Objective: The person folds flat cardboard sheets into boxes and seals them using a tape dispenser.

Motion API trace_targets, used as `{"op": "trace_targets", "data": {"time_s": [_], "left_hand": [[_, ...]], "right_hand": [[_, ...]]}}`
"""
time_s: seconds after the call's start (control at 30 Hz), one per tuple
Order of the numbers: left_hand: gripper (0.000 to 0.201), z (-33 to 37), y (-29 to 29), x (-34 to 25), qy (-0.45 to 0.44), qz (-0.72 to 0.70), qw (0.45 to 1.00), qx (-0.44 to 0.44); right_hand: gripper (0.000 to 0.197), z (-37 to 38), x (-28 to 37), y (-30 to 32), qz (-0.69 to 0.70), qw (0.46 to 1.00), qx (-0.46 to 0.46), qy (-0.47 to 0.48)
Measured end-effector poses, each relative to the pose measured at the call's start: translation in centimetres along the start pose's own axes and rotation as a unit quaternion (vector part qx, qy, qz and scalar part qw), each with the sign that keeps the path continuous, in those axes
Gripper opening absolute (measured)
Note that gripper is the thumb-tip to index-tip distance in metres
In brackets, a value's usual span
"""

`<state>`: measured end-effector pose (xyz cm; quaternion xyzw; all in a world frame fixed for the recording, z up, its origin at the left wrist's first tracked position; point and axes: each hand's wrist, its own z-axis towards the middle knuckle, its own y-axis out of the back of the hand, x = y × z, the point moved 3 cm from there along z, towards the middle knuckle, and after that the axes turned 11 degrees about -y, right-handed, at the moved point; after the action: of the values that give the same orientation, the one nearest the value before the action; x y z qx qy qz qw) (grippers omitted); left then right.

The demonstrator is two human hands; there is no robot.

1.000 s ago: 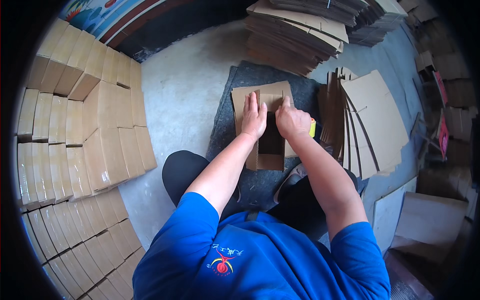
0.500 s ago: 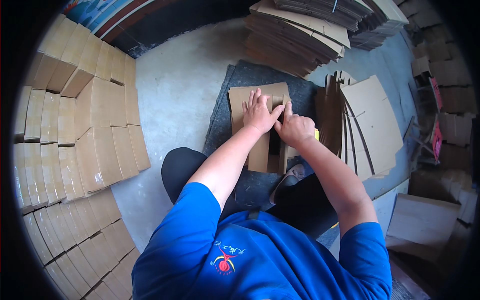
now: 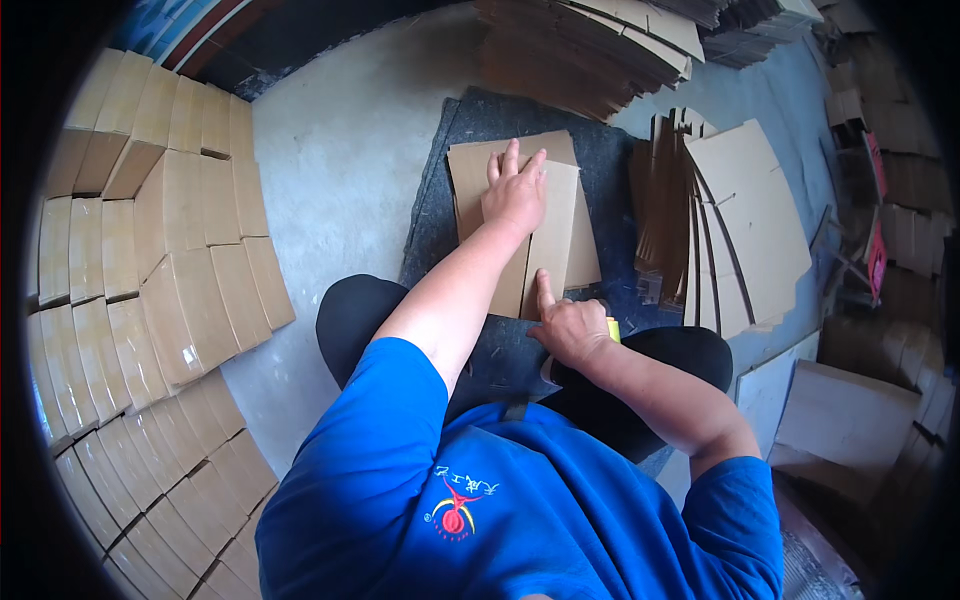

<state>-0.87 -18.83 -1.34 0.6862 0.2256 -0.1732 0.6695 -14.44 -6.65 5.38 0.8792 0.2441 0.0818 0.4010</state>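
In front of me a brown cardboard box (image 3: 553, 225) lies with its long flaps folded down, meeting along a seam. My left hand (image 3: 515, 200) presses on its far part, fingers spread. At the near end, my right hand (image 3: 570, 328) touches the seam with its outstretched index finger. The other right fingers are curled around a small yellow thing (image 3: 613, 328), mostly hidden by the hand, so its kind is unclear. Under and beyond the box lies a flat cardboard sheet (image 3: 470, 165).
A dark mat (image 3: 425, 245) covers the floor under the work. Flattened cartons (image 3: 755, 230) lean in a fan at the right, and a taller stack (image 3: 570, 55) stands beyond. Taped boxes (image 3: 190, 300) form a wall at the left. My knees flank the box.
The box flaps, apart with a dark gap before, now lie closed. My right hand has slid toward me along the seam with the yellow thing. My left hand stays on the far part.
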Motion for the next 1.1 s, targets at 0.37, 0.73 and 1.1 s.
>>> {"op": "trace_targets", "data": {"time_s": [0.37,0.73,1.1], "left_hand": [[0.039,-3.0,-0.9,0.3,-0.083,-0.001,0.995,-0.051],[0.048,-3.1,0.9,0.4,-0.047,-0.028,0.997,0.055],[0.092,-0.4,4.3,-1.7,0.018,0.131,0.896,0.423]], "right_hand": [[0.06,2.0,-3.6,0.5,0.105,0.99,-0.064,0.074],[0.049,9.5,-8.3,6.1,0.127,0.986,-0.014,-0.105],[0.057,12.4,-7.1,9.2,0.0,0.997,0.06,-0.037]]}}
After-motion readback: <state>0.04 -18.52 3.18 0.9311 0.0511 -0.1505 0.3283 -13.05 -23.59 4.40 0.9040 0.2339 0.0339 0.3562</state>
